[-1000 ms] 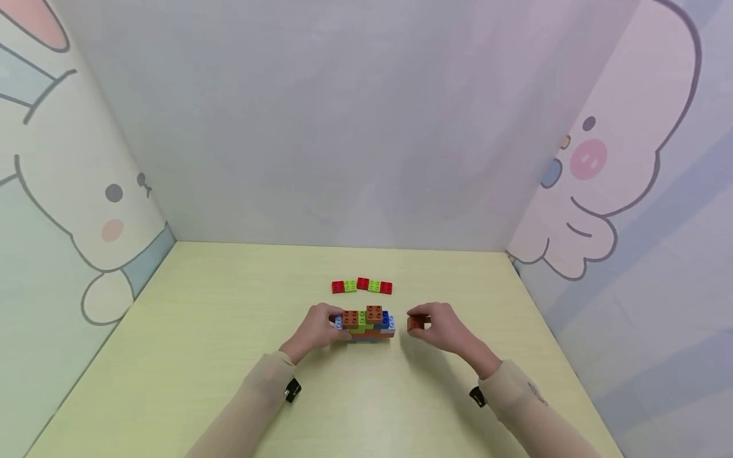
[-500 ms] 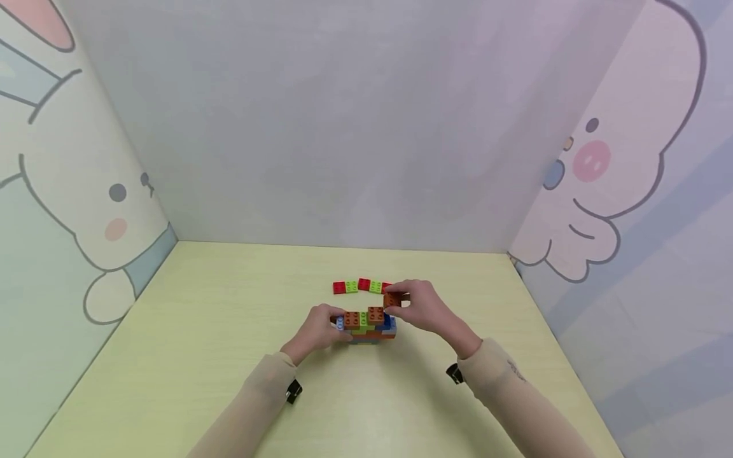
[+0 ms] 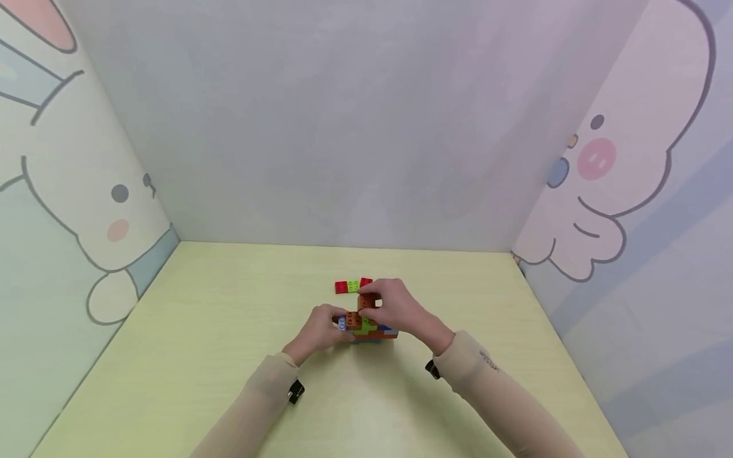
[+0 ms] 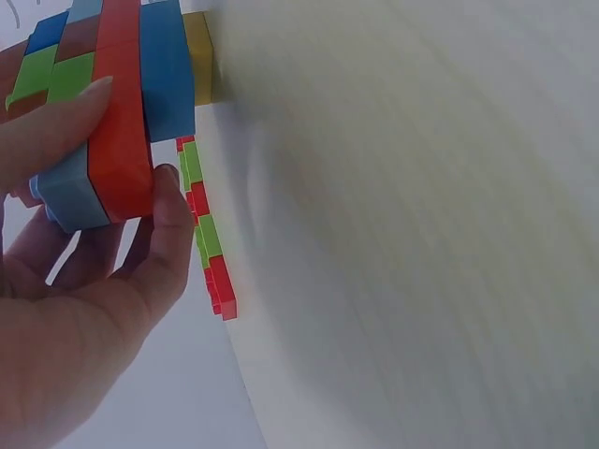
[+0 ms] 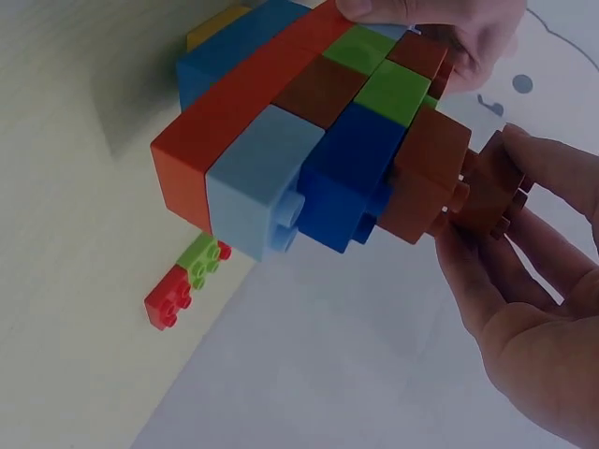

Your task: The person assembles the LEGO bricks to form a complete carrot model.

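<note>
A stacked model of toy building bricks point(image 3: 375, 333) stands on the table. In the right wrist view it shows a long red brick point(image 5: 225, 117), a blue brick point(image 5: 351, 168), green and brown ones, and a yellow brick point(image 5: 215, 26) at its base. My left hand point(image 3: 317, 327) grips the model's left end, thumb on one side and fingers on the other. Over the model, my right hand point(image 3: 397, 306) pinches a brown brick point(image 5: 491, 182) between thumb and fingers. That brick is right at the studs of another brown brick point(image 5: 430, 168) on the model's top.
Behind the model lies a row of red and green bricks point(image 3: 341, 287), partly covered by my right hand. The pale yellow table point(image 3: 258, 273) meets a grey back wall point(image 3: 343, 159). Side walls carry cartoon animal drawings.
My right hand has carried the brown brick leftward from beside the model to over its top. The left hand keeps its grip on the left end.
</note>
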Demonstrator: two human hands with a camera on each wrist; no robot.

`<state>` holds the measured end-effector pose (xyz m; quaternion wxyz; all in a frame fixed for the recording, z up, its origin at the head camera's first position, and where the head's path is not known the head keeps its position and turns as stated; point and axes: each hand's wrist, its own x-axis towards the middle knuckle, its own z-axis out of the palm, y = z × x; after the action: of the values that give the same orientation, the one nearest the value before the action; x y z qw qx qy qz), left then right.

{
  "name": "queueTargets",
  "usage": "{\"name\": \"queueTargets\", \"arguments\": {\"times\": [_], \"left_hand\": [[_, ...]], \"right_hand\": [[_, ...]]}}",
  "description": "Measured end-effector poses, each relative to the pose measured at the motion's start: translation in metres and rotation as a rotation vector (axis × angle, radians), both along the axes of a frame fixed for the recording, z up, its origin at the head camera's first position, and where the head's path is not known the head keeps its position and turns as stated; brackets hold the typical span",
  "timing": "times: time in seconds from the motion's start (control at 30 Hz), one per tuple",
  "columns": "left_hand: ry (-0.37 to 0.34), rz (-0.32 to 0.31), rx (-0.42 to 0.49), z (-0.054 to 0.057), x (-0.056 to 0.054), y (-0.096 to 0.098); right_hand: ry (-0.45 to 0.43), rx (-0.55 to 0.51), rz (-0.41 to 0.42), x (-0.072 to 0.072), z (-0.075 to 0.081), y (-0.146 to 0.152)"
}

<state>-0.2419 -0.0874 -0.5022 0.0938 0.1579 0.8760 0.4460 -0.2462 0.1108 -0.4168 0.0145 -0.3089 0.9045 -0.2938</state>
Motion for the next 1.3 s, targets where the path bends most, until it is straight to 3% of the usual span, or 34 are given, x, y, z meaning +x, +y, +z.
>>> {"name": "queueTargets", "arguments": {"times": [0.27,0.5,0.83,1.3], "left_hand": [[0.008,0.016,-0.017,0.001,0.000,0.002],[0.020,0.002,-0.012,0.002,0.000,0.002],[0.036,-0.013,-0.016,0.001,0.000,0.002],[0.059,-0.028,-0.015,-0.002,-0.002,0.002]], "right_hand": [[-0.036,0.035,0.013,0.001,-0.007,-0.007],[-0.037,0.071,0.026,0.000,-0.008,-0.006],[-0.103,0.088,0.020,0.002,-0.012,-0.008],[-0.102,0.106,0.034,0.000,-0.017,-0.005]]}}
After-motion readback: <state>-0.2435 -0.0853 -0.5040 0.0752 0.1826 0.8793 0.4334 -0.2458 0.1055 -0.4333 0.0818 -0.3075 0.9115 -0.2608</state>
